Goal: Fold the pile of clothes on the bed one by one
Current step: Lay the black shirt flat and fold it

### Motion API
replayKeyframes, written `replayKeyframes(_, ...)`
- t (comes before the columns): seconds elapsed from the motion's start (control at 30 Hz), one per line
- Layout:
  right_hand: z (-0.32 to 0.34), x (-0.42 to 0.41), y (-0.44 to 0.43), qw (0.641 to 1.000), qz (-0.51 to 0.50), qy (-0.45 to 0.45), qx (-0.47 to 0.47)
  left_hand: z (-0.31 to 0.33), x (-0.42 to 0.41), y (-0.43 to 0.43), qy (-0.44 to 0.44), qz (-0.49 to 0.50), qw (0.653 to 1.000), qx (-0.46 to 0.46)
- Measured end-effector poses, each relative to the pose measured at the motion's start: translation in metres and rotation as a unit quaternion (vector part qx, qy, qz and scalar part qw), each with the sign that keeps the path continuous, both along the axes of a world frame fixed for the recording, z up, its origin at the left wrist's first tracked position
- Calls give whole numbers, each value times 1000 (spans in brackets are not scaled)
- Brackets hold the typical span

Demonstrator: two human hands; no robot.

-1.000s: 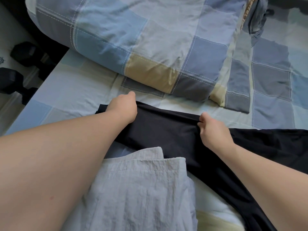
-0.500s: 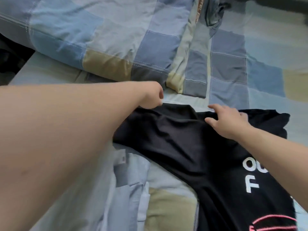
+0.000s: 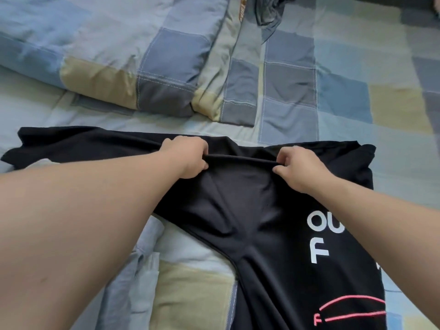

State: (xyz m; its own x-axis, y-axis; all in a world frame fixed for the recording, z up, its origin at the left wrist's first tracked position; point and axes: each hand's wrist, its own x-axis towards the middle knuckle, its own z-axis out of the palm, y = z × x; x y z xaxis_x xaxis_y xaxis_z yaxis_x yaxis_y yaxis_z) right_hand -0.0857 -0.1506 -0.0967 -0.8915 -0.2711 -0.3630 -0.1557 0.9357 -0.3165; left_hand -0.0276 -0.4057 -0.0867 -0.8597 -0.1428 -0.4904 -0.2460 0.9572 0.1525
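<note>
Both bare forearms stretch out over the black T-shirt [image 3: 238, 206]. The left hand [image 3: 188, 160] and right hand [image 3: 297, 169] each pinch its raised fold, knuckles up, a gap between them.

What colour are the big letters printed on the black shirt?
White, on the black T-shirt; the letters show clearly in the head view.

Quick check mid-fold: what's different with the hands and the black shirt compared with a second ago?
The right hand, flat on the black T-shirt half a second ago, now pinches a raised ridge of its cloth; the left hand pinches the same ridge. The shirt's sleeve now lies spread out to the left. Unchanged: the folded checked quilt beyond it and the pale garment under the left arm.
</note>
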Motion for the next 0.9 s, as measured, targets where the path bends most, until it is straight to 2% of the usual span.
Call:
replayKeyframes(0.1,5,-1,-4,995,-32,82,-52,-3,1,-1,97,26,995,-13)
replayKeyframes(0.27,-2,0,-13,999,-39,22,-25,-8,-6,-1,94,52,994,-11)
replayKeyframes(0.47,-13,-5,-19,989,-114,87,-38,-13,-7,6,191,80,971,-123)
replayKeyframes(0.53,-12,-1,-7,986,-83,140,-46,-15,-4,19,253,30,959,-124)
replayKeyframes(0.63,-9,19,32,968,28,244,-54,-18,4,56,330,-137,934,-20)
replayKeyframes(0.7,-13,33,60,969,93,229,-23,-25,7,87,288,-211,933,39)
replayKeyframes(0.77,-24,36,81,981,128,137,57,-37,7,111,181,-207,960,49)
replayKeyframes(0.83,-36,28,102,983,117,56,126,-49,2,122,91,-165,981,37)
replayKeyframes(0.9,-45,14,124,986,45,20,156,-58,0,126,61,-137,988,22)
